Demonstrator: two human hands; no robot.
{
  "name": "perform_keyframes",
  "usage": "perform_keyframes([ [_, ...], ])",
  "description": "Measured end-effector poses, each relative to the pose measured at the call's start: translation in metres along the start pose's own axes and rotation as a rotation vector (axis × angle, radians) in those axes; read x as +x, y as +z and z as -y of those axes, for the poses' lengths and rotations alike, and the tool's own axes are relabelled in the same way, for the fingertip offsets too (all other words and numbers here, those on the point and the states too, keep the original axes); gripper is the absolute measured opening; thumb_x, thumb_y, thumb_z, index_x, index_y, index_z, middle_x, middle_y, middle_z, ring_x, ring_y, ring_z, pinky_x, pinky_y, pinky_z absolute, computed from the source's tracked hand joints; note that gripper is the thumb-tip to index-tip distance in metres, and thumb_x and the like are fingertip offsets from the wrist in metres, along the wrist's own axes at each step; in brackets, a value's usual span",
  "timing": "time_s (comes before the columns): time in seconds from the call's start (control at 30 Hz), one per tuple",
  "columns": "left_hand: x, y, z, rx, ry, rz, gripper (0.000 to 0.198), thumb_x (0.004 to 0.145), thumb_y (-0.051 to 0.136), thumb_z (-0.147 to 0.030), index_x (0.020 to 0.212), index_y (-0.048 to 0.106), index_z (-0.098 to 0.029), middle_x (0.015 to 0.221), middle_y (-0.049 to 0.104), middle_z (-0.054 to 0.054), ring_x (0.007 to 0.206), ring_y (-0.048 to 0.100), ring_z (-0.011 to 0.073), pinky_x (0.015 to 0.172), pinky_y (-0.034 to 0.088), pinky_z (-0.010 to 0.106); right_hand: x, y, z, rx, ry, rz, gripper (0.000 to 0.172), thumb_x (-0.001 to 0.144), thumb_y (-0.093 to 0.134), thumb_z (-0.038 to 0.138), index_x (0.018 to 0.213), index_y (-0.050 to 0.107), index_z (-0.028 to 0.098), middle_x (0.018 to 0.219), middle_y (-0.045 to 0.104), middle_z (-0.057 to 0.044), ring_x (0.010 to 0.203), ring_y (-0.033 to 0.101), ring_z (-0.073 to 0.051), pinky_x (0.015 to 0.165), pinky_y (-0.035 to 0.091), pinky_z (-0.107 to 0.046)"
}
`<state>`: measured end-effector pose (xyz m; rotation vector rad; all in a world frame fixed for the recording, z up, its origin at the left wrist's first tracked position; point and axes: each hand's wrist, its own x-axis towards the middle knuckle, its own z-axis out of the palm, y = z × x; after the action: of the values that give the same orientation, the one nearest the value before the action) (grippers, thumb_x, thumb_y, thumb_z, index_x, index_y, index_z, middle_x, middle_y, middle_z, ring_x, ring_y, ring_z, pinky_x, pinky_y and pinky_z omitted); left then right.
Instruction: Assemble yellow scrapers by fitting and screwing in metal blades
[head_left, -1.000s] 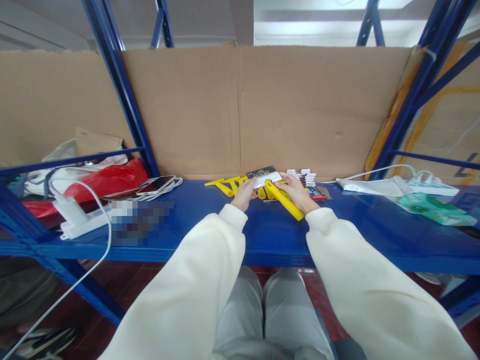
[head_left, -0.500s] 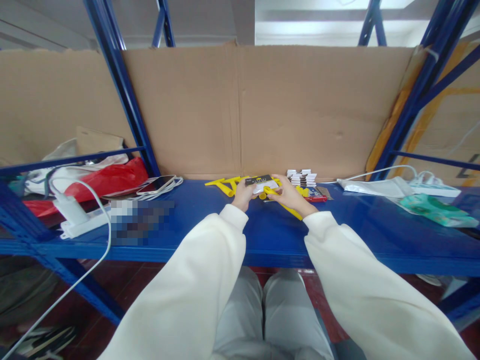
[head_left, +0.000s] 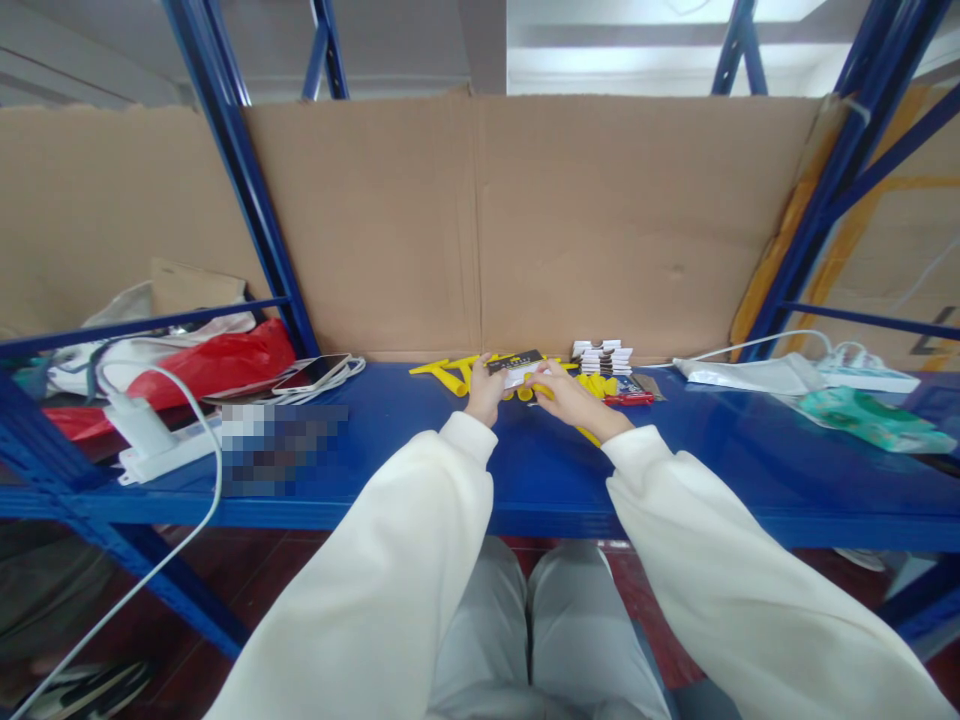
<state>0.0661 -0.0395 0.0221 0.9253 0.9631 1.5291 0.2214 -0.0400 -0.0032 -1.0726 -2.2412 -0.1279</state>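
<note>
My left hand (head_left: 486, 392) is closed on the left end of a small flat card (head_left: 523, 366), black with yellow print above and white below. At the card's lower right edge, the fingers of my right hand (head_left: 570, 397) are pinched together. Under and around both hands lie yellow plastic tools with tube-like handles (head_left: 450, 381), partly hidden by the hands. One yellow handle end (head_left: 588, 436) shows below my right palm. Just right of that hand are small yellow pieces (head_left: 598, 385) and a red object (head_left: 630, 398).
A stack of folded white cards (head_left: 602, 357) stands at the back, against the cardboard wall (head_left: 600, 220). To the left are a phone (head_left: 311, 373), a power strip (head_left: 171, 455) with a cable, and red bags. A green packet (head_left: 874, 420) lies right on the blue shelf (head_left: 420, 470).
My right hand's fingers have drawn in to the card's right edge and shifted slightly left and down. Less of the yellow handle shows beneath them. My left hand keeps the card.
</note>
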Motion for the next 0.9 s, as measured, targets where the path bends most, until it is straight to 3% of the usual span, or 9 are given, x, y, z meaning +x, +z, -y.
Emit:
perform_keyframes([
  [0.17, 0.004, 0.0, 0.001, -0.01, 0.037, -0.01, 0.055, 0.084, 0.051, 0.002, 0.134, 0.049, -0.022, 0.132, 0.063, 0.012, 0.106, 0.07, 0.0206, 0.084, 0.062, 0.035, 0.004, -0.004, 0.007, -0.068, 0.077, -0.005, 0.033, 0.086, 0.055, 0.011, 0.113, 0.07, 0.021, 0.116, 0.052, -0.01, 0.101, 0.061, -0.02, 0.098, 0.048, -0.035],
  [0.4, 0.004, 0.0, 0.002, -0.025, 0.027, 0.005, 0.056, 0.085, 0.05, 0.001, 0.136, 0.047, -0.023, 0.131, 0.063, 0.011, 0.106, 0.07, 0.0201, 0.084, 0.062, 0.034, 0.017, -0.022, 0.022, -0.158, 0.138, 0.158, 0.038, 0.085, 0.056, 0.008, 0.119, 0.071, 0.018, 0.109, 0.069, -0.011, 0.102, 0.066, -0.021, 0.096, 0.049, -0.033],
  [0.6, 0.007, -0.003, 0.002, 0.143, 0.043, 0.071, 0.049, 0.093, 0.059, -0.026, 0.14, 0.042, -0.025, 0.131, 0.062, 0.012, 0.094, 0.073, 0.019, 0.079, 0.061, 0.032, 0.024, -0.064, 0.012, -0.205, 0.194, 0.274, 0.043, 0.082, 0.056, 0.006, 0.118, 0.072, 0.021, 0.112, 0.076, -0.007, 0.097, 0.07, -0.019, 0.089, 0.051, -0.026],
  [0.67, 0.01, -0.005, 0.006, 0.3, 0.156, 0.059, 0.051, 0.093, 0.061, -0.031, 0.14, 0.042, -0.025, 0.138, 0.058, 0.013, 0.097, 0.072, 0.0201, 0.084, 0.059, 0.034, 0.018, -0.086, -0.003, -0.247, 0.288, 0.321, 0.042, 0.083, 0.056, 0.008, 0.119, 0.073, 0.021, 0.103, 0.077, -0.006, 0.081, 0.071, -0.018, 0.08, 0.053, -0.025],
  [0.77, 0.014, -0.009, 0.011, 0.605, 0.429, 0.101, 0.056, 0.088, 0.064, -0.022, 0.14, 0.044, -0.017, 0.139, 0.056, 0.017, 0.103, 0.07, 0.0234, 0.096, 0.054, 0.04, 0.001, -0.127, -0.032, -0.325, 0.472, 0.383, 0.039, 0.084, 0.056, 0.01, 0.118, 0.073, 0.017, 0.083, 0.077, -0.005, 0.066, 0.068, -0.015, 0.07, 0.051, -0.023],
  [0.9, 0.02, -0.016, 0.013, 0.989, 0.718, 0.215, 0.048, 0.086, 0.058, -0.016, 0.134, 0.052, -0.015, 0.137, 0.058, 0.017, 0.118, 0.063, 0.0284, 0.106, 0.048, 0.046, -0.04, -0.184, -0.077, -0.349, 0.79, 0.373, 0.036, 0.086, 0.055, 0.009, 0.118, 0.072, 0.012, 0.087, 0.075, -0.008, 0.058, 0.064, -0.014, 0.06, 0.048, -0.023],
])
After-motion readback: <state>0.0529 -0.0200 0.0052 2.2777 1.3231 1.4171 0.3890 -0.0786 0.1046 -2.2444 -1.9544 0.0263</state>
